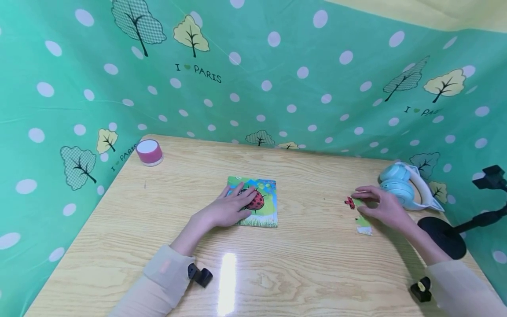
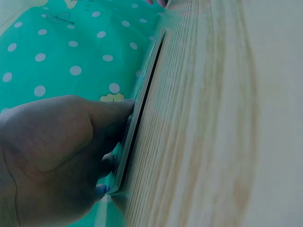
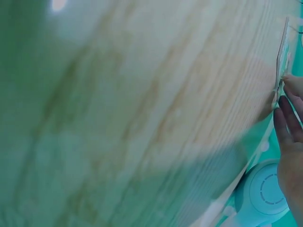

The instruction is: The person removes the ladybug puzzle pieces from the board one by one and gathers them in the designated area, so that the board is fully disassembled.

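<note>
A square ladybug puzzle (image 1: 269, 207) lies on the table. My left hand (image 1: 227, 209) rests over its left part with spread fingers, covering part of the red spotted ladybug. In the left wrist view, the puzzle's thin edge (image 2: 138, 116) runs along the tabletop, with the thumb at its upper side. Farther right, my right hand (image 1: 382, 207) pinches a green and white puzzle piece (image 1: 363, 223) between thumb and fingers. A red part with black marks (image 1: 350, 203) juts out at that piece's left. The right wrist view has the fingers (image 3: 287, 116) at the piece's near end.
Light blue headphones (image 1: 398, 189) lie just beyond my right hand. A black stand with a round base (image 1: 441, 237) is beside my right forearm. At the back left corner stands a pink and white round container (image 1: 149, 152). A green dotted curtain (image 1: 277, 79) hangs behind the table.
</note>
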Tool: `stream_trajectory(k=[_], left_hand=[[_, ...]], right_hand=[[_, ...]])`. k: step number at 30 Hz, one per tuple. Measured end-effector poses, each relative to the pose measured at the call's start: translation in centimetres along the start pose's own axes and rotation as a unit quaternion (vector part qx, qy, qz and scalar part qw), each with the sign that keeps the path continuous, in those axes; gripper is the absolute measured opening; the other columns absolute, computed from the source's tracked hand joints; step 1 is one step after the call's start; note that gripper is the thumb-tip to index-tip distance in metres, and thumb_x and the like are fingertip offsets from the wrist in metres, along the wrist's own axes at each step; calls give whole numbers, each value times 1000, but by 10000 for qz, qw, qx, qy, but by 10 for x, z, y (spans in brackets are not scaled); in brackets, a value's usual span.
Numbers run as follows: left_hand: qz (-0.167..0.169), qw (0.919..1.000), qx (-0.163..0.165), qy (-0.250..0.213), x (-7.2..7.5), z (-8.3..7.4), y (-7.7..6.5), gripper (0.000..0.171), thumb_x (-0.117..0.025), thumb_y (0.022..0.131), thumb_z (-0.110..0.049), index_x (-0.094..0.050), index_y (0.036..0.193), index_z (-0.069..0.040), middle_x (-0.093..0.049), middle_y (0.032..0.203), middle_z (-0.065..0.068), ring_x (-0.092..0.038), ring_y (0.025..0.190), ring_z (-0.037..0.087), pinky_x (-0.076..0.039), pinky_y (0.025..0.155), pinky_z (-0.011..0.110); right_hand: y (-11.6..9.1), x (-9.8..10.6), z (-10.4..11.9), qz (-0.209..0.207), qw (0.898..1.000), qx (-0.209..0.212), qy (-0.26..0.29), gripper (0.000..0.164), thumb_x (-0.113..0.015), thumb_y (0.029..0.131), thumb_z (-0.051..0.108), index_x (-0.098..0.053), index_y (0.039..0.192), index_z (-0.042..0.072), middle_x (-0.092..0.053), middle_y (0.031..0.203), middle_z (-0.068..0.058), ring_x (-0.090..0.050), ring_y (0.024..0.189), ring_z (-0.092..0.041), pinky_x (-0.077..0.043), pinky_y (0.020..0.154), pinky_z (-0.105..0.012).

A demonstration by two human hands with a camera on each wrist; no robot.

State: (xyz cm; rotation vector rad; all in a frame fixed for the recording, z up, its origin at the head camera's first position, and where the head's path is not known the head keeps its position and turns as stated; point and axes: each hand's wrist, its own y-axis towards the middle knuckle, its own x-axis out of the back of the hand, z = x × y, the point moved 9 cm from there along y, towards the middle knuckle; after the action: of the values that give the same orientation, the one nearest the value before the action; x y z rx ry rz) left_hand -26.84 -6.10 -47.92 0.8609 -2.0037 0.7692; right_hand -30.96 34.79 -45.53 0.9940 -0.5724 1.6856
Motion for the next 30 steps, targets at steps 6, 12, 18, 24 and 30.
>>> stream_trajectory(k=[6, 12, 18, 24, 30], left_hand=[[13, 10000, -17, -40, -1, -1, 1, 63, -45, 109, -36, -24, 164, -14, -12, 175, 4, 1, 163, 35, 4, 131, 60], [-134, 9998, -92, 77, 2, -2, 2, 63, -48, 109, -36, -28, 163, -12, -17, 174, 5, -4, 163, 36, -1, 131, 62], [-358, 9988, -151, 299, 7, -4, 1, 64, -56, 106, -36, -34, 161, -13, -25, 172, 5, -13, 162, 34, -9, 131, 62], [-517, 9977, -120, 425, 9, -3, 1, 66, -59, 104, -38, -38, 160, -11, -27, 171, 8, -18, 161, 35, -14, 130, 61], [-639, 9970, -36, 447, 12, -1, 0, 68, -62, 102, -40, -40, 158, -9, -25, 172, 11, -21, 161, 35, -17, 130, 60]], right_hand=[[0, 5, 3, -23, 9998, -156, 114, 59, -79, 92, 15, -55, 145, 9, -75, 126, -12, -66, 111, 2, -48, 87, -4], [8, 14, 18, -467, 9978, -98, 454, 49, -72, 97, 12, -57, 143, 6, -73, 126, -18, -62, 108, 12, -48, 87, -2], [23, 22, 41, -987, 9908, -135, 919, 39, -70, 99, 15, -64, 137, 10, -74, 123, -18, -67, 105, 6, -51, 88, -5], [42, 22, 74, -1244, 9813, 65, 1468, 34, -69, 100, 17, -67, 133, 9, -75, 120, -14, -70, 105, 2, -53, 88, -8], [66, 6, 109, -1343, 9685, 233, 2082, 32, -69, 99, 12, -67, 130, 2, -75, 121, -17, -71, 106, 0, -56, 91, -12]])
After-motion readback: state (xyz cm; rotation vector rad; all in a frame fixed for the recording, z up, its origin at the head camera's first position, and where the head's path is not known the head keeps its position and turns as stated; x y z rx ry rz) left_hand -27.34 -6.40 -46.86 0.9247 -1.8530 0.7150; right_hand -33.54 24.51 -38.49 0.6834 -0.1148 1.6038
